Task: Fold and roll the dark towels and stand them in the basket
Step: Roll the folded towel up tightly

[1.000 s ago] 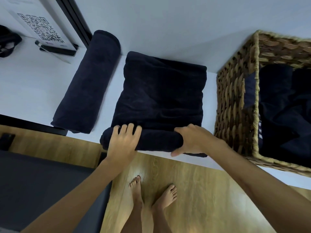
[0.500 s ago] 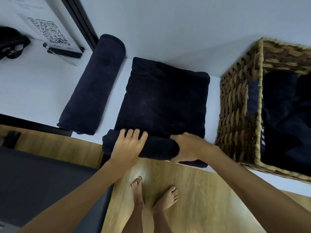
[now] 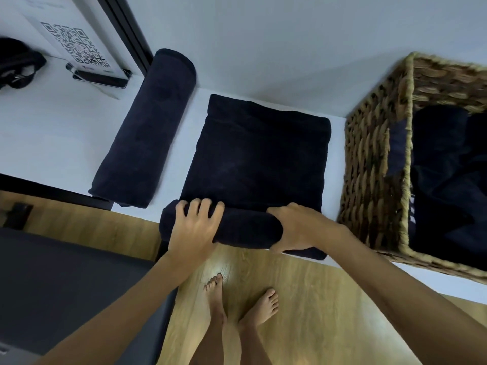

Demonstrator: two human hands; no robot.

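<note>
A dark folded towel (image 3: 258,154) lies flat on the white counter (image 3: 52,143), its near edge rolled into a thick tube at the counter's front edge. My left hand (image 3: 196,227) grips the left part of that roll, fingers curled over its top. My right hand (image 3: 297,227) grips the right part, thumb under the roll. A finished rolled dark towel (image 3: 145,130) lies to the left, slanting away. The woven basket (image 3: 369,180) stands at the right with dark towels (image 3: 448,185) inside.
A QR-code sign (image 3: 76,46) in a stand and a black object (image 3: 18,64) sit at the far left of the counter. A white wall rises behind. Below are a wooden floor (image 3: 316,312), my bare feet and a dark mat (image 3: 66,285).
The roll has grown slightly thicker and moved a little farther onto the flat towel. Both hands stay on the roll.
</note>
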